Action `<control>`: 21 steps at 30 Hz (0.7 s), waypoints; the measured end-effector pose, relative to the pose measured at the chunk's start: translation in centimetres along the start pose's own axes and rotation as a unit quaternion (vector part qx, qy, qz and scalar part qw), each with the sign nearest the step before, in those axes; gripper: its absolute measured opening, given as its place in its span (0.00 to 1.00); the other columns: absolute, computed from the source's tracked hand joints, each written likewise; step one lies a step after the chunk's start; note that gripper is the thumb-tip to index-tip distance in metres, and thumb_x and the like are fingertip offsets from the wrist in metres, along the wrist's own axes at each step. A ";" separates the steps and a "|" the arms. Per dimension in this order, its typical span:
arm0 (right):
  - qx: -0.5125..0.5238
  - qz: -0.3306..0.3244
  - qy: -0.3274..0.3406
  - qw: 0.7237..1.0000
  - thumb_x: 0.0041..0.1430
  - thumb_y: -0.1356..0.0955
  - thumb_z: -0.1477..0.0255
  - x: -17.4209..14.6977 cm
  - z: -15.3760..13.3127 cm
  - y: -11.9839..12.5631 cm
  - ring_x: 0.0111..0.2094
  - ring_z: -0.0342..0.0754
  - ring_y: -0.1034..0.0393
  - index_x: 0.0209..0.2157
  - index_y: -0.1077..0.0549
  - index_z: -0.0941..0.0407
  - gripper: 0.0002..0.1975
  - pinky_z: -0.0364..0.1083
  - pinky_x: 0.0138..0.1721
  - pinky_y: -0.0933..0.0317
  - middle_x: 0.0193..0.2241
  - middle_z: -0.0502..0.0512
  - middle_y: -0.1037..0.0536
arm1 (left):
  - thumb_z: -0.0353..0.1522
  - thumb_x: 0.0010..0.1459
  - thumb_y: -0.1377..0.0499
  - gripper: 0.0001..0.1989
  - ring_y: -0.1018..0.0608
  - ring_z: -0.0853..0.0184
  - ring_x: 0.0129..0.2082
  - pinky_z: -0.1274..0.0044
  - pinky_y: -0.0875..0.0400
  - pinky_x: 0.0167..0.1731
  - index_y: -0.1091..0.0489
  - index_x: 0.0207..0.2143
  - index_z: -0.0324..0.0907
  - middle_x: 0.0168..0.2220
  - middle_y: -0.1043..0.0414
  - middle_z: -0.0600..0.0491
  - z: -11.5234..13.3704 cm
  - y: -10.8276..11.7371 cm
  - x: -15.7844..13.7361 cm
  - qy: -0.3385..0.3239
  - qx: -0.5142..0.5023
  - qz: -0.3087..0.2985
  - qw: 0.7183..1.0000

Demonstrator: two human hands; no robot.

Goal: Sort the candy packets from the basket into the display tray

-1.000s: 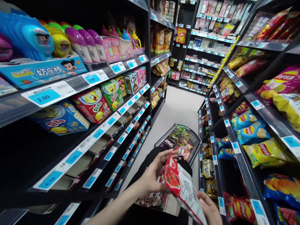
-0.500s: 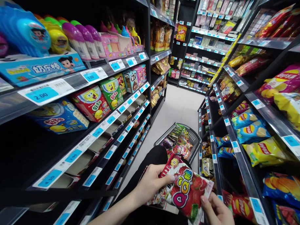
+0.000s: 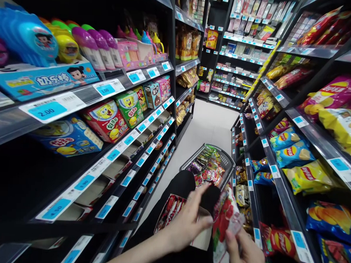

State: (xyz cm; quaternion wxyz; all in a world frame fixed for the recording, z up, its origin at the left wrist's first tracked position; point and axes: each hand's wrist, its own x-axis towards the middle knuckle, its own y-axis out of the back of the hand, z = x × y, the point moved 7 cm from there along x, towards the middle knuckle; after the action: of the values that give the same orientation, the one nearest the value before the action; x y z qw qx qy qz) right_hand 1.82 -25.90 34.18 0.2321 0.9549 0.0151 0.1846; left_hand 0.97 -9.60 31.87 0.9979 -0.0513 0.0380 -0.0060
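My right hand [image 3: 246,249] pinches the edge of a red candy bag [image 3: 225,221] with strawberries printed on it. The bag is tilted and partly blurred. My left hand [image 3: 186,222] is open over my lap, its fingers stretched forward and its thumb apart, with nothing in it. Beneath it an open cardboard box [image 3: 202,240] rests on my lap. Several red packets [image 3: 171,208] stand in the box's left part, and my left hand and forearm hide some of it.
Beyond my knees a grey shopping basket [image 3: 188,159] with many colourful packets stands on the pale floor [image 3: 210,117]. Shelves with boxed snacks [image 3: 105,119] line the left side; chip bags [image 3: 309,176] fill shelves close on the right. More shelving [image 3: 238,61] closes the aisle's far end.
My left hand has let go of the candy bag and opened. The bag has swung upright in my right hand, which moved slightly left, uncovering the box and its red packets.
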 end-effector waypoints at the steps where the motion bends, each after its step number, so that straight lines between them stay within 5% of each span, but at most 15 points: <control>1: -0.012 -0.020 0.046 0.999 0.59 0.38 0.62 0.2 -1.3 -0.9 0.25 0.47 0.29 0.27 0.26 0.57 0.16 0.41 0.27 0.39 0.23 0.55 0.24 | 0.47 0.49 0.40 0.40 0.44 0.55 0.60 0.66 0.48 0.56 0.50 0.61 0.43 0.61 0.49 0.43 -0.1 -1.2 -0.2 -0.005 -0.037 -0.059 0.998; 3: -0.016 -0.090 0.110 0.990 0.62 0.42 0.67 0.4 -3.2 -3.0 0.23 0.45 0.31 0.26 0.29 0.55 0.16 0.41 0.26 0.40 0.20 0.53 0.27 | 0.48 0.47 0.40 0.41 0.39 0.53 0.57 0.65 0.47 0.56 0.48 0.60 0.41 0.58 0.42 0.42 -0.5 -3.0 -0.6 0.006 -0.131 -0.145 0.981; 6: 0.022 -0.157 0.134 0.978 0.63 0.43 0.71 0.6 -4.1 -4.1 0.25 0.44 0.30 0.31 0.29 0.54 0.14 0.40 0.28 0.38 0.24 0.52 0.25 | 0.43 0.45 0.35 0.38 0.30 0.54 0.49 0.67 0.37 0.49 0.43 0.56 0.39 0.50 0.33 0.43 -1.9 -3.1 -0.7 0.055 -0.242 -0.111 0.962; 8: 0.067 -0.121 0.136 0.981 0.62 0.41 0.71 0.7 -3.7 -2.5 0.32 0.45 0.27 0.36 0.29 0.53 0.11 0.42 0.34 0.35 0.30 0.53 0.23 | 0.38 0.47 0.35 0.31 0.26 0.56 0.45 0.70 0.31 0.41 0.39 0.52 0.38 0.46 0.30 0.42 -3.0 -2.8 -0.8 0.091 -0.301 -0.073 0.947; 11: 0.082 0.027 0.141 0.986 0.57 0.35 0.71 0.9 -2.0 1.8 0.38 0.51 0.28 0.38 0.29 0.53 0.06 0.49 0.38 0.33 0.33 0.56 0.23 | 0.36 0.53 0.40 0.21 0.24 0.54 0.39 0.69 0.26 0.29 0.38 0.48 0.37 0.45 0.30 0.40 -3.4 -2.9 -1.1 0.119 -0.379 -0.074 0.915; 14: 0.023 0.105 0.073 0.992 0.49 0.29 0.67 0.9 0.6 4.4 0.43 0.57 0.30 0.47 0.32 0.55 0.22 0.52 0.38 0.32 0.44 0.63 0.26 | 0.34 0.57 0.45 0.17 0.23 0.52 0.37 0.67 0.25 0.25 0.39 0.48 0.38 0.46 0.30 0.39 -2.6 -3.0 -1.2 0.120 -0.420 -0.098 0.894; 16: 0.047 0.036 -0.004 0.998 0.49 0.30 0.63 0.9 2.0 3.7 0.44 0.57 0.29 0.54 0.37 0.56 0.31 0.51 0.37 0.31 0.48 0.65 0.28 | 0.32 0.56 0.45 0.18 0.23 0.51 0.39 0.66 0.25 0.28 0.39 0.49 0.37 0.45 0.30 0.38 -2.0 -3.0 -1.2 0.125 -0.418 -0.118 0.892; 18: 0.104 -0.051 -0.068 0.991 0.54 0.33 0.61 0.5 2.7 2.4 0.42 0.54 0.27 0.56 0.38 0.55 0.29 0.47 0.36 0.30 0.46 0.62 0.26 | 0.31 0.53 0.42 0.23 0.24 0.50 0.41 0.65 0.26 0.30 0.40 0.52 0.38 0.46 0.31 0.39 -1.6 -3.2 -1.3 0.133 -0.400 -0.143 0.895; 21: 0.104 -0.076 -0.124 0.984 0.54 0.33 0.60 -0.2 3.1 2.1 0.39 0.52 0.25 0.51 0.31 0.55 0.24 0.43 0.36 0.30 0.42 0.58 0.22 | 0.30 0.49 0.38 0.36 0.25 0.56 0.42 0.66 0.29 0.37 0.49 0.59 0.46 0.49 0.32 0.43 -1.3 -2.3 -1.0 0.086 -0.322 -0.110 0.936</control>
State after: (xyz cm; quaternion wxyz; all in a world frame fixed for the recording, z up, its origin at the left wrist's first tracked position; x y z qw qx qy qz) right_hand 2.68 -29.17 32.47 0.1446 0.9854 0.0785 0.0442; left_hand -0.12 -12.01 30.94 0.9138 -0.3735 0.1177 -0.1074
